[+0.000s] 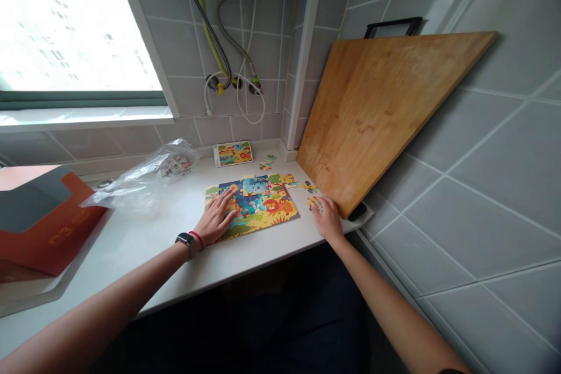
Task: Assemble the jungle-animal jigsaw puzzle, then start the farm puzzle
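A partly assembled jigsaw puzzle (280,216) with cartoon animals lies on the white countertop, lions showing at its right side. My left hand (215,213) rests flat over its left part, fingers spread, hiding some of the picture. Right of the puzzle, my right hand (328,219) has its fingers curled at a puzzle piece (314,203) with yellow on it; its fingertips are partly hidden. Another loose piece (309,186) lies just beyond that hand. Several more loose pieces (267,162) sit behind the puzzle, beside a small picture card (234,153) showing a similar scene.
A large wooden cutting board (385,111) leans on the tiled wall close to my right hand. Left on the counter (162,257) are a clear plastic bag (146,178) with small pieces inside and an orange box (56,228). Hoses (225,29) hang at the back wall.
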`<state>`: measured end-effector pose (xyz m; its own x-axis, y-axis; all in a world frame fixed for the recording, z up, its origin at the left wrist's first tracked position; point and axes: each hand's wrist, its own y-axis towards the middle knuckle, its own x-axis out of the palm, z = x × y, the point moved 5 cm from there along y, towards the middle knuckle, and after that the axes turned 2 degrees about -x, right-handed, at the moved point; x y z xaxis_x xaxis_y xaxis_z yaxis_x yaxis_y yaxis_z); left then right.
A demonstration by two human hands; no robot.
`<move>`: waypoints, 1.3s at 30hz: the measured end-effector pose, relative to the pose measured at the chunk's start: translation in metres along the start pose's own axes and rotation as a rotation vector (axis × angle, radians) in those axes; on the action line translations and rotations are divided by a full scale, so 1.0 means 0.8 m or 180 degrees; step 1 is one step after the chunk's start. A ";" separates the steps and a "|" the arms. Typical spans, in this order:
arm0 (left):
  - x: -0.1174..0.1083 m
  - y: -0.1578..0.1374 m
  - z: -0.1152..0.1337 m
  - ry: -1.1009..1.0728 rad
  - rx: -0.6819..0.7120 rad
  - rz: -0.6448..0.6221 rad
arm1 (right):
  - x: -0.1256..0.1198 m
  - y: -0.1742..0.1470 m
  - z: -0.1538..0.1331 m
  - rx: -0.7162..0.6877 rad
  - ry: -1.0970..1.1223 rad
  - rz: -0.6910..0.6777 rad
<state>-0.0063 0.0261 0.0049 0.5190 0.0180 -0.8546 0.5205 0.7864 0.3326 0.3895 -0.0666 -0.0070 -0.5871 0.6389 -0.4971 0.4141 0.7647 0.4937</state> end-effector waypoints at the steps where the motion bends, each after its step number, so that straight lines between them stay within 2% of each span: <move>1: 0.000 0.000 0.000 0.0029 -0.0001 -0.0003 | -0.002 -0.001 0.001 -0.0161 -0.0288 -0.0165; 3: 0.000 0.001 -0.001 0.0084 0.0009 -0.0002 | -0.005 -0.001 0.004 -0.0466 -0.0847 -0.0495; 5: -0.001 0.001 -0.001 0.0138 0.0021 -0.0043 | -0.006 0.003 0.008 -0.0637 -0.1074 -0.0696; 10: 0.002 0.001 0.002 0.0301 0.0053 -0.0228 | -0.003 0.020 0.010 -0.0849 -0.0781 -0.0919; 19: -0.001 0.001 0.020 0.0646 0.0193 -0.0452 | -0.009 0.009 0.000 -0.1247 -0.0086 -0.0669; 22: -0.004 0.001 0.030 0.0816 0.0322 -0.0538 | -0.010 0.009 -0.003 -0.1224 0.0074 -0.0597; 27: -0.010 0.005 0.039 0.1068 0.0628 -0.0616 | -0.009 0.009 -0.005 -0.1203 0.0254 -0.0717; 31: -0.013 0.033 0.048 0.1256 0.1165 -0.0996 | -0.009 0.007 -0.003 -0.1246 0.0237 -0.0746; 35: -0.011 0.087 0.041 0.1319 0.0839 -0.1297 | -0.009 0.006 -0.003 -0.1330 0.0183 -0.0707; 39: 0.008 0.133 0.029 0.1318 0.0621 -0.1285 | -0.010 0.006 -0.004 -0.1352 0.0210 -0.0681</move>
<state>0.0678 0.0953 0.0442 -0.0316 0.0114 -0.9994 0.7562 0.6542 -0.0164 0.3937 -0.0682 0.0015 -0.6767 0.4536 -0.5799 -0.0338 0.7677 0.6399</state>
